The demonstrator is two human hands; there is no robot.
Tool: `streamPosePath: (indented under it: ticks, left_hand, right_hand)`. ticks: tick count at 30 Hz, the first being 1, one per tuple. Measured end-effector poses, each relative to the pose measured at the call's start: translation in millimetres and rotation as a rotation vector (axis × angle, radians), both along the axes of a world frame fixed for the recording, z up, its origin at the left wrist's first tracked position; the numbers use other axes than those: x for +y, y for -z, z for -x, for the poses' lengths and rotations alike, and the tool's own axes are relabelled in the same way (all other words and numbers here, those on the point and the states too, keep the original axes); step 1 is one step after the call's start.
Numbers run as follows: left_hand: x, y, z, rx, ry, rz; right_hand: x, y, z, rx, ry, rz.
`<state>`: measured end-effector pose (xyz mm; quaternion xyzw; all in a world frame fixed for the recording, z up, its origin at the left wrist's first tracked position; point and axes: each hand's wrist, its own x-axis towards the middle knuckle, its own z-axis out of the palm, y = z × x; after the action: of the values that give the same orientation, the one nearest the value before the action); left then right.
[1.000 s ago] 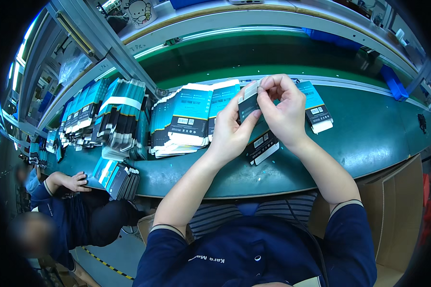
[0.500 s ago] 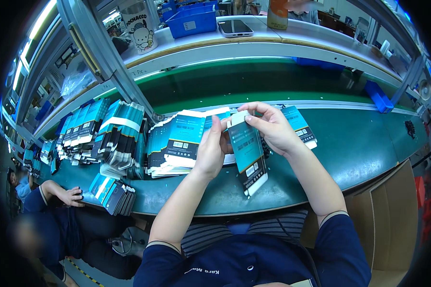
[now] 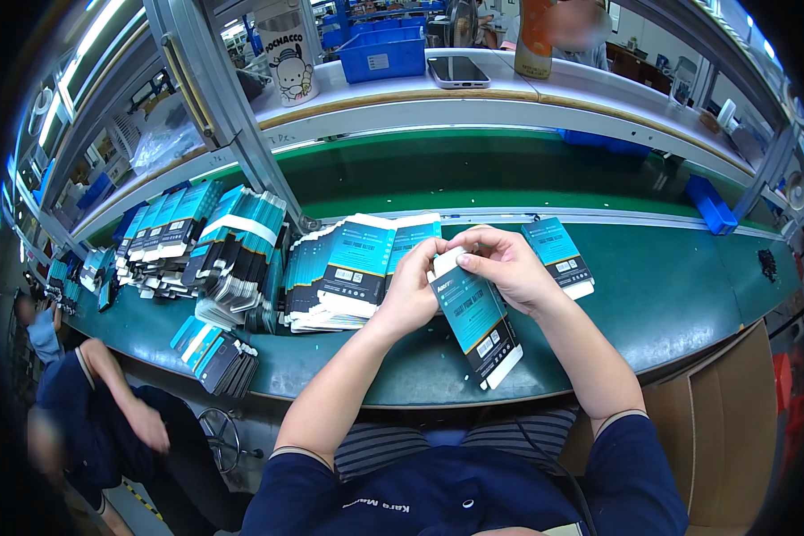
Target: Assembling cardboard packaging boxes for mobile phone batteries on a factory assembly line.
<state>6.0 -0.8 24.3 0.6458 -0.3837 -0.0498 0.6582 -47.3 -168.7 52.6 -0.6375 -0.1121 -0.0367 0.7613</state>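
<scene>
A teal-and-black paper box [image 3: 479, 323] hangs tilted between my two hands over the near part of the green table. My left hand [image 3: 416, 288] closes on its upper left edge, with the fingertips partly hidden behind it. The right hand [image 3: 507, 266] pinches the white top flap [image 3: 448, 261] between thumb and fingers. A white flap sticks out at the box's lower end. Left of my hands a fanned row of flat boxes [image 3: 353, 263] lies on the table. Another such box [image 3: 558, 255] rests to the right, behind my right hand.
Banded stacks of boxes [image 3: 237, 237] crowd the left side; a smaller banded bundle [image 3: 213, 357] lies at the near edge. A blue bin [image 3: 711, 205] and small black pieces [image 3: 766, 265] are at right. A cardboard carton [image 3: 732, 411] stands below. A co-worker [image 3: 107, 402] sits at left.
My hands have drawn closer together at the box's top, and the box has shifted slightly right and down. The co-worker's hand has left the table edge. The whole view has shifted a little.
</scene>
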Motion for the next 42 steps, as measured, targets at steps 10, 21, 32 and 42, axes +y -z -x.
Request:
streamPosePath:
  ticks: [10,21,32,42]
  left_hand:
    - [2.6,2.8,-11.3,-0.009,-0.097,-0.158]
    - [-0.4,-10.9,6.2,0.637,0.331,0.266]
    - [2.0,-6.3,12.9,0.602,0.477,0.273]
    - [9.8,-12.9,-3.9,0.684,0.349,0.522]
  right_hand:
    - [-0.7,1.1,0.0,0.029,-0.004,0.044]
    - [-3.1,1.0,-2.6,-0.019,0.004,-0.345]
    - [0.3,10.3,-2.5,-0.256,0.526,0.086]
    - [-3.2,28.2,1.7,0.112,-0.044,0.380]
